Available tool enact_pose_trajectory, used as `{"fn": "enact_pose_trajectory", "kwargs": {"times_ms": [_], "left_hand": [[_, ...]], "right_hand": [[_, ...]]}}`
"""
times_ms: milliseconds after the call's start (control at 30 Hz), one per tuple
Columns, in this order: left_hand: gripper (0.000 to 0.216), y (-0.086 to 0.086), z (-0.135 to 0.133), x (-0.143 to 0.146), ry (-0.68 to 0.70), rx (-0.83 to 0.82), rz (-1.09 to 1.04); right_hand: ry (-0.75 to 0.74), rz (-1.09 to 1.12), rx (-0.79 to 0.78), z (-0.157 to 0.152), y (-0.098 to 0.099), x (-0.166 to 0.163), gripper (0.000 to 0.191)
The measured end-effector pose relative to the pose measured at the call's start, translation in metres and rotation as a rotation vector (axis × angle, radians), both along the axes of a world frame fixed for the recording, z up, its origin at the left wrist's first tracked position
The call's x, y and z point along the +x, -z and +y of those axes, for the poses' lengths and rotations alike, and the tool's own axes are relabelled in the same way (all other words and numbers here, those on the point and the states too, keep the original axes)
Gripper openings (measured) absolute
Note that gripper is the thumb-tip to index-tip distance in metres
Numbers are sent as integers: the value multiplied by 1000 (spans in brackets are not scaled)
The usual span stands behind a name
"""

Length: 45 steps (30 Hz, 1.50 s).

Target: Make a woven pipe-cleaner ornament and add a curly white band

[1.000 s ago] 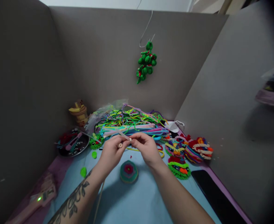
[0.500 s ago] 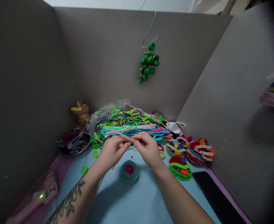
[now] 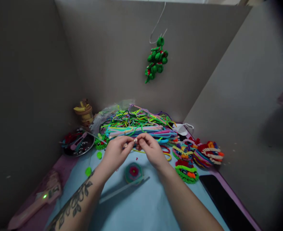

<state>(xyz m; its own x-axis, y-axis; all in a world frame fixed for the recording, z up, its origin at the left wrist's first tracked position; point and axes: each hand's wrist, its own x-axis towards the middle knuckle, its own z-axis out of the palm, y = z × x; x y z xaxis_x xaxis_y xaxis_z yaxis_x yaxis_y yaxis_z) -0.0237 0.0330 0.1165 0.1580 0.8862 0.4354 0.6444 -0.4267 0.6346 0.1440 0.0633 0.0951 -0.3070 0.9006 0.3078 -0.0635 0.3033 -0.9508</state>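
My left hand (image 3: 118, 154) is pinched, with a tiny pale piece (image 3: 135, 140) at its thumb and forefinger tips. A small round beige end (image 3: 125, 145) shows between its curled fingers. My right hand (image 3: 151, 150) has its thumb and fingers pressed together right beside that piece; what lies in them, if anything, is hidden. Below both hands a round coiled disc (image 3: 133, 173), teal with a dark red centre, rests on the light blue mat (image 3: 136, 215). A blurred pale strip (image 3: 122, 191) slants across in front of it.
Colourful pipe cleaners (image 3: 136, 123) are heaped at the back. Fuzzy finished pieces (image 3: 186, 173) and a black phone-like slab (image 3: 224, 200) lie right. To the left are a metal bowl (image 3: 90, 148), green discs (image 3: 88, 171) and a pink hot glue gun (image 3: 39, 203). A green ornament (image 3: 157, 59) hangs behind.
The pale strip that ran up and left from my fingertips now lies blurred lower down, over the disc. My fingertips have drawn slightly apart, and the view has tilted down a little.
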Motion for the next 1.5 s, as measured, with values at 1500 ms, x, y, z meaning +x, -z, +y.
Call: {"fn": "enact_pose_trajectory", "kwargs": {"times_ms": [1500], "left_hand": [[14,-3,-6,21,191,-501,-730]], "right_hand": [[463,-426,777,-39,7,12,31]]}}
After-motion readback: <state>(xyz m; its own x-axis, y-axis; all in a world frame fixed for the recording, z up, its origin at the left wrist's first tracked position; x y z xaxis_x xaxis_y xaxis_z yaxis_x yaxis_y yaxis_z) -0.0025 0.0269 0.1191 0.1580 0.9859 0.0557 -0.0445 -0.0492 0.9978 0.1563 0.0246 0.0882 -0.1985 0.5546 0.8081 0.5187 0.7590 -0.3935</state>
